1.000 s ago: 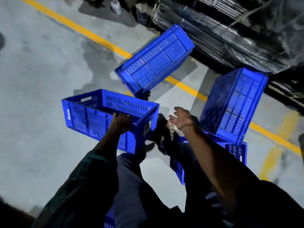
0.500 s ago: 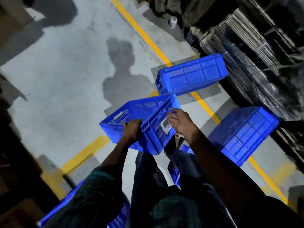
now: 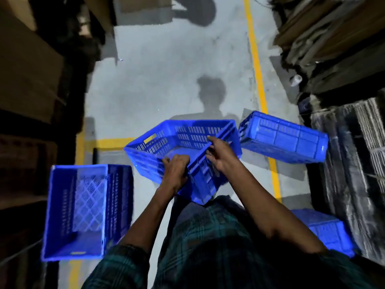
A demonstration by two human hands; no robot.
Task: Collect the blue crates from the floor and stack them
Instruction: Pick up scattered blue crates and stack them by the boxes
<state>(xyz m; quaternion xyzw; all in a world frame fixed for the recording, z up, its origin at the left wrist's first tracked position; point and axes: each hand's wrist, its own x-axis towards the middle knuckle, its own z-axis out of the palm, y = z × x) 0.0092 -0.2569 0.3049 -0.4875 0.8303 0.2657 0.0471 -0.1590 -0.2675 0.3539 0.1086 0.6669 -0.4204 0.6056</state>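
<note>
I hold a blue slatted crate (image 3: 158, 142) in the air in front of my body, tilted with its opening up. My left hand (image 3: 175, 174) grips its near rim. My right hand (image 3: 220, 157) rests on the near-right wall with fingers spread over the rim. An upright blue crate (image 3: 83, 207) stands at the lower left, open side up. Another blue crate (image 3: 285, 138) lies overturned on the floor to the right, across the yellow line. A further blue crate (image 3: 325, 230) lies at the lower right, partly hidden by my right arm.
Cardboard boxes (image 3: 27, 76) line the left side. Wrapped dark stacks (image 3: 354, 163) and flattened cardboard (image 3: 325, 32) fill the right. A yellow floor line (image 3: 257, 67) runs along the grey concrete aisle (image 3: 166, 69) ahead. A small white cup (image 3: 295, 80) lies by the right stacks.
I have turned to the left with the crate lifted. My right hand has moved onto the crate's wall. The upright crate at the lower left has come into view.
</note>
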